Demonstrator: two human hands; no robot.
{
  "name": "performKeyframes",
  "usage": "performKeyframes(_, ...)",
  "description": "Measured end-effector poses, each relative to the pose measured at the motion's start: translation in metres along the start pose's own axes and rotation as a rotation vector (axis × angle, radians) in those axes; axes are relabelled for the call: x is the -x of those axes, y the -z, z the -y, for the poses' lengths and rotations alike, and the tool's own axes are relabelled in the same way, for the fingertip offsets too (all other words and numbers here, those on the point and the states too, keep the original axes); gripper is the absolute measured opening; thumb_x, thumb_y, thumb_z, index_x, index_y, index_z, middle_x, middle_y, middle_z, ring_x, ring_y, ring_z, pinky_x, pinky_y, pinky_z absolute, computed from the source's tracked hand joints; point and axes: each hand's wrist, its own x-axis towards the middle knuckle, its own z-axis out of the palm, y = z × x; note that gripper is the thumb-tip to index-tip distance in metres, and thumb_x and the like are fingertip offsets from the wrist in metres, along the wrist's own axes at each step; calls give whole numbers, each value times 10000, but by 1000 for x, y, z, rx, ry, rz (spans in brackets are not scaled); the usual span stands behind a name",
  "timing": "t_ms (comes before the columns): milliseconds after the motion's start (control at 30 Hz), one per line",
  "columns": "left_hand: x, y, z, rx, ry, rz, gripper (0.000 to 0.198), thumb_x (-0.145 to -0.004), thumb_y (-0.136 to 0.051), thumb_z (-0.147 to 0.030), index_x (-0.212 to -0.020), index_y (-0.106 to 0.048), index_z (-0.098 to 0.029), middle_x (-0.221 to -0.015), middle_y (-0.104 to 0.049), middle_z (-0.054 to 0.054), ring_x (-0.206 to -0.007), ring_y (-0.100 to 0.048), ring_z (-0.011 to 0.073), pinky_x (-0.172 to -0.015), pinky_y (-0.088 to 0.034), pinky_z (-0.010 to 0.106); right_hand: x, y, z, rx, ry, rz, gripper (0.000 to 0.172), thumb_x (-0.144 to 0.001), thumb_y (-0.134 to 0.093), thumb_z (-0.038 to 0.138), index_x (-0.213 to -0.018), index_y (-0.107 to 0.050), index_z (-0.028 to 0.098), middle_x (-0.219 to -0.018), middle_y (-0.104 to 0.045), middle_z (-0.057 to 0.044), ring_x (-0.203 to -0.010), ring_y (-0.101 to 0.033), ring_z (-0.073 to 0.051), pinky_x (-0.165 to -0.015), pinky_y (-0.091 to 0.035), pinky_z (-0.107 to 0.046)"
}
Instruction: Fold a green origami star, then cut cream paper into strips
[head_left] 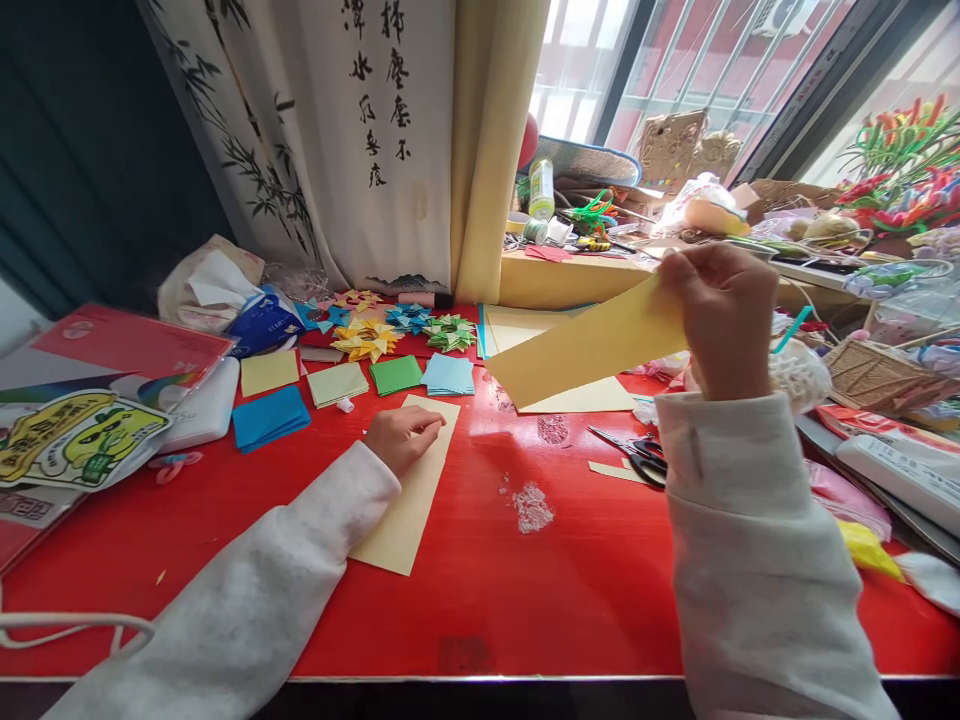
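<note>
My right hand (pixel 724 310) is raised above the table's right side. Its thumb and fingers pinch the upper right end of a yellow paper strip (pixel 585 345), which slants down to the left in the air. My left hand (pixel 405 437) rests on a second pale yellow paper strip (pixel 409 520) lying on the red table. Its fingers are curled together near that strip's right edge; whether something is between them is hidden. Black-handled scissors (pixel 641 458) lie left of my right forearm, over a narrow paper offcut (pixel 611 470).
Small paper stacks in yellow, blue (pixel 271 418), green (pixel 397 375) and light blue stand behind my left hand. Folded paper stars (pixel 367 340) lie further back. Larger yellow sheets (pixel 577 395) lie under the raised strip. Craft supplies crowd the windowsill (pixel 577 275) and right side.
</note>
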Motion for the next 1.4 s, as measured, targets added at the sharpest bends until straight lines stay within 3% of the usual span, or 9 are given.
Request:
performKeyframes(133, -1, 4, -2, 118, 81, -67, 204, -699, -538, -359, -741, -685, -222, -776, -683, 24, -753, -601, 183, -671, -463, 251, 4, 15, 30, -207, -50, 153, 188, -737, -551, 380, -751, -594, 198, -659, -515, -19, -533, -453, -95, -498, -354, -258)
performKeyframes(267, -1, 4, 1, 241, 178, -34, 304, -742, -486, -420, -809, -662, -181, -774, -658, 44, -691, -590, 169, -642, -472, 262, 10, 13, 55, -253, -208, 440, 213, -720, -567, 383, -712, -601, 173, -599, -503, 12, -496, -445, -63, -450, -330, -210)
performKeyframes(400, -1, 4, -2, 443, 225, -12, 325, -739, -492, -437, -775, -649, -154, -774, -635, 55, -656, -564, 153, -607, -484, 272, 21, -14, 59, -247, -277, 699, 261, -720, -543, 410, -680, -601, 159, -555, -490, 23, -470, -438, -62, -422, -303, -192)
performKeyframes(533, -1, 6, -13, 606, 232, 111, 272, -717, -547, -392, -781, -641, -145, -781, -609, 53, -679, -552, 149, -585, -489, 271, 53, -64, 53, -193, -125, 897, 252, -728, -532, 390, -650, -598, 159, -621, -554, 0, -557, -483, -99, -484, -336, -216)
performKeyframes(633, -1, 5, -16, 649, 273, 136, 262, -678, -597, -367, -817, -638, -148, -791, -605, 40, -698, -555, 152, -575, -484, 269, 82, -96, 51, -165, -110, 924, 178, -743, -527, 323, -673, -582, 169, -670, -583, -5, -619, -511, -113, -522, -353, -220)
performKeyframes(733, 0, 4, -13, 662, 305, 111, 251, -640, -635, -347, -788, -634, -145, -772, -603, 27, -700, -553, 150, -568, -477, 259, 98, -110, 51, -148, -110, 891, 151, -757, -517, 316, -722, -557, 174, -656, -569, 2, -600, -499, -106, -509, -341, -212)
performKeyframes(1233, 0, 1, -2, 584, 238, 28, 241, -647, -632, -351, -765, -626, -141, -726, -630, 20, -677, -565, 147, -596, -482, 266, 107, -116, 48, -93, 88, 897, 189, -829, -436, 365, -767, -468, 189, -692, -572, 1, -618, -502, -113, -514, -315, -207)
performKeyframes(1400, 2, 0, -1, 564, 258, 11, 257, -635, -646, -356, -770, -625, -139, -744, -641, 29, -676, -580, 155, -629, -478, 275, 113, -118, 50, 7, 150, 853, 128, -853, -410, 272, -778, -470, 186, -703, -597, -11, -632, -524, -127, -527, -301, -213)
